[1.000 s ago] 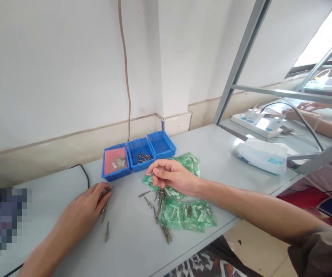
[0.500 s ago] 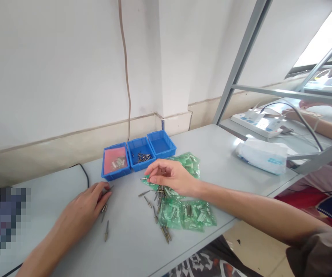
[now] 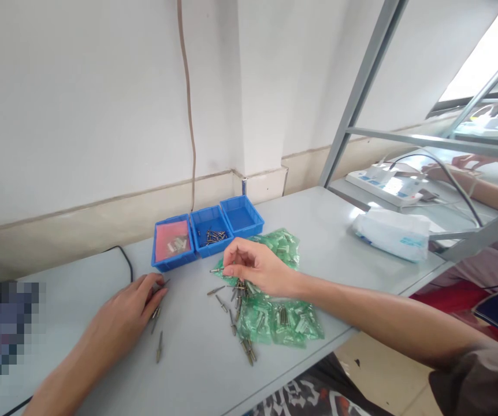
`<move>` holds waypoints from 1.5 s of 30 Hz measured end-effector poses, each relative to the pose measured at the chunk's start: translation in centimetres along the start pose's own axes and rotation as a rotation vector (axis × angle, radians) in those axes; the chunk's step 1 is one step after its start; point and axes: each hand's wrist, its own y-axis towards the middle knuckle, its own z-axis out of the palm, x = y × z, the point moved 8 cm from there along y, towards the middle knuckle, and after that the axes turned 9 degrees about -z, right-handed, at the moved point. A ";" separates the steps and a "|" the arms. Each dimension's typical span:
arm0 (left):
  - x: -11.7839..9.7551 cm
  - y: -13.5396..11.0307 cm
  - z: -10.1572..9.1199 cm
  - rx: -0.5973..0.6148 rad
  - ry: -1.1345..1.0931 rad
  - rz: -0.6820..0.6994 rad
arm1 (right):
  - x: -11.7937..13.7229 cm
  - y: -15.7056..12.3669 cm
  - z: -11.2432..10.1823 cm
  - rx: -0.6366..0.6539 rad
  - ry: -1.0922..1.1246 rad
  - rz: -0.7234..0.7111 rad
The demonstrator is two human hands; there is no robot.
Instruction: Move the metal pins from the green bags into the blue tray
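Observation:
My right hand (image 3: 253, 266) is closed in a pinch on a small metal bit (image 3: 215, 270), whose end sticks out to the left of my fingertips. Beneath that hand lie green plastic bags (image 3: 281, 320) with pale and metal pieces inside. Several loose metal bits (image 3: 222, 303), each a thin shank with a thicker end, lie on the table left of the bags. My left hand (image 3: 138, 300) rests on the table, fingers curled and closed over small metal bits; a thin tip (image 3: 166, 283) pokes out past them. One more bit (image 3: 159, 347) lies just below this hand.
Three blue bins stand toward the wall: one (image 3: 173, 242) with pink lining and a small bag, one (image 3: 211, 231) with metal bits, one (image 3: 242, 214) at the right. A white package (image 3: 391, 234) lies by the metal frame (image 3: 361, 75). Another person's arms (image 3: 491, 190) are beyond it.
My right hand has shifted slightly right, its fingers curled a little more around the bit. My left hand has stayed in place.

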 end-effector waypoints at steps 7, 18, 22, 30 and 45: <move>-0.3 0.1 0.0 -0.005 -0.001 0.012 | -0.9 0.2 -0.1 -0.020 0.355 0.115; -0.3 -0.1 -0.1 -0.011 0.005 0.020 | -2.0 0.1 -0.7 -0.157 0.559 0.274; -0.3 0.0 -0.1 -0.028 -0.001 0.028 | -2.1 0.2 -0.8 -0.142 0.488 0.233; -0.1 0.1 0.0 -0.012 -0.004 0.016 | 0.6 0.0 -0.9 -0.089 -0.133 -0.074; -1.0 -0.2 0.2 0.032 -0.031 0.025 | 0.6 0.1 -1.5 -0.059 -0.512 -0.095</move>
